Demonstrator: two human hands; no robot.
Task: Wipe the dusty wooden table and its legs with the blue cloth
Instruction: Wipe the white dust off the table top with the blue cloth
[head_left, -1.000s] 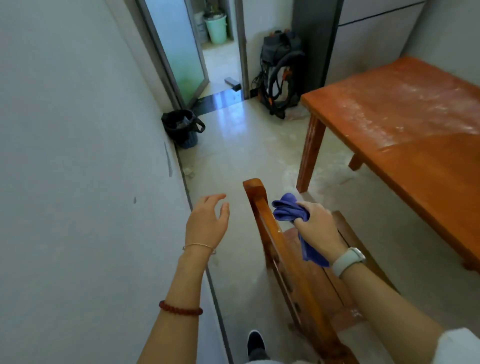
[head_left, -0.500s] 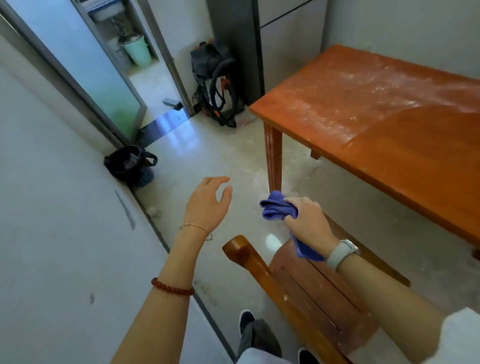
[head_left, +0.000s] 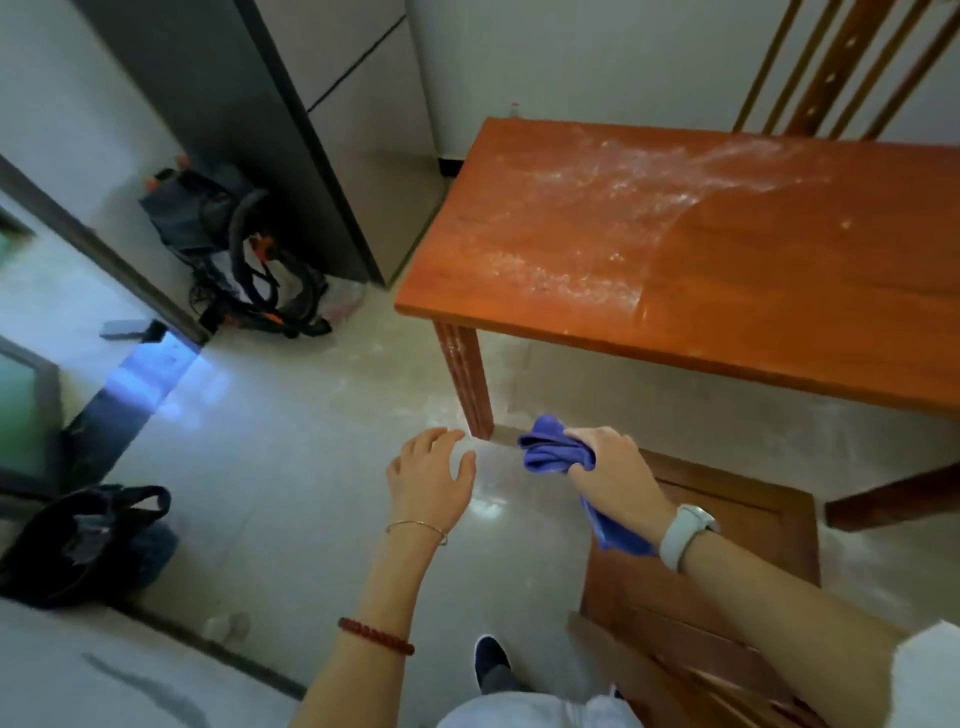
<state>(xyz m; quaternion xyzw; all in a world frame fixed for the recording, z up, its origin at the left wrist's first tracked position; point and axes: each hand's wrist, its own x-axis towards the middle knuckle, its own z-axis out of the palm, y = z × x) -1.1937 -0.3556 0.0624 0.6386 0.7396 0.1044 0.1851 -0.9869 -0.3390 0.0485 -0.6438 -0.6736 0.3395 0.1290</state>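
Fingers of the right hand (head_left: 610, 475) curl round the bunched blue cloth (head_left: 550, 449), while the left hand (head_left: 431, 480) hovers beside it, loose and empty. Just beyond the cloth stands the dusty ribbed wooden table leg (head_left: 467, 379), long axis upright. Above it, the orange-brown wooden table top (head_left: 675, 249) spreads away to the right, so the cloth hand is judged the nearer one.

cam=head, 1 view | faces forward and steeply down | left hand (head_left: 431, 480), right hand (head_left: 615, 478) close | wooden table (head_left: 727, 249) ahead-right
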